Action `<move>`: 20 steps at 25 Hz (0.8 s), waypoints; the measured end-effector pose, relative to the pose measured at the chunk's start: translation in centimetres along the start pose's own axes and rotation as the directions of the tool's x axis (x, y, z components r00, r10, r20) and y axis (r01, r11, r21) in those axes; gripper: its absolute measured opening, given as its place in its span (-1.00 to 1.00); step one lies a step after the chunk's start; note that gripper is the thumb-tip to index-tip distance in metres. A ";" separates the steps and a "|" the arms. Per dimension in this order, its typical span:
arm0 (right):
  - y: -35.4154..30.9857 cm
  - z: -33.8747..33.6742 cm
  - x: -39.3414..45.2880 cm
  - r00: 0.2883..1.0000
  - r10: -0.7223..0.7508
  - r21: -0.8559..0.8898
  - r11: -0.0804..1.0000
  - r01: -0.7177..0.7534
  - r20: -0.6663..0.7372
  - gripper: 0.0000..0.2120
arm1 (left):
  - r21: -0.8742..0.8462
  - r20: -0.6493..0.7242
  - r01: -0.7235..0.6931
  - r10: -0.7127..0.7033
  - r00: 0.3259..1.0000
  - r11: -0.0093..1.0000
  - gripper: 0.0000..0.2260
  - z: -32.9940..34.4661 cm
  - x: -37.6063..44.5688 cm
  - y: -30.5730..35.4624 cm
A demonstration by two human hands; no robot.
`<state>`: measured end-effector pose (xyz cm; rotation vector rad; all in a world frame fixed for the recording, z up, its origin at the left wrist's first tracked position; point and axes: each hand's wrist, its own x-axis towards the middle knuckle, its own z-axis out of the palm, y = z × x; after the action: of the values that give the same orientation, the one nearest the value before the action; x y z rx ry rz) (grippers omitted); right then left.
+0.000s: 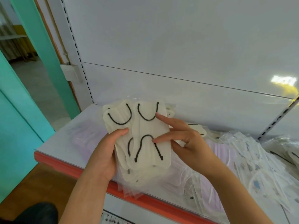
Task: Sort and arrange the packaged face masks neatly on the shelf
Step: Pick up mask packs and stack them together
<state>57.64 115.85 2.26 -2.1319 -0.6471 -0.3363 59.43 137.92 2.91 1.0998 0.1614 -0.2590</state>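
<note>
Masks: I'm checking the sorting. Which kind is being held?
The cream masks with black loops, in the left hand; pink masks and patterned masks lie on the shelf.

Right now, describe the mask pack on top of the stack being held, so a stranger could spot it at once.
Start at the white shelf with the orange-red front edge. Above its front edge, the left hand holds a fanned stack of clear-wrapped masks. The top cream mask pack with black ear loops is the one the right hand fingers touch, unlike the pale pink packs and printed white packs lying on the shelf.
</note>
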 end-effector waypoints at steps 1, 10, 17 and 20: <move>0.0 0.6 0.0 0.999 0.002 0.021 1.000 -0.003 0.046 -0.56 | 0.002 0.016 0.004 -0.004 1.000 1.000 -0.77 0.1 -0.1 0.0; 5.2 -1.6 2.2 0.801 0.595 -0.698 0.542 -0.468 -0.074 -0.69 | 0.044 -0.262 -0.087 0.096 0.960 0.995 -0.67 -3.3 1.8 0.5; -2.5 1.5 5.0 0.832 0.346 -0.320 0.804 -0.501 -0.433 -0.77 | 0.037 -0.229 -0.209 0.212 0.950 0.977 -0.75 -1.9 1.6 0.0; -4.6 6.8 4.9 0.974 0.158 -0.405 0.911 -0.080 0.163 -0.63 | 0.051 -0.132 -0.188 0.193 0.972 0.981 -0.65 -0.7 1.5 -0.3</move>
<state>59.14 125.19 3.50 -2.6065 -0.5900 -0.2058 60.81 138.19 1.95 1.1630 0.1722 -0.0145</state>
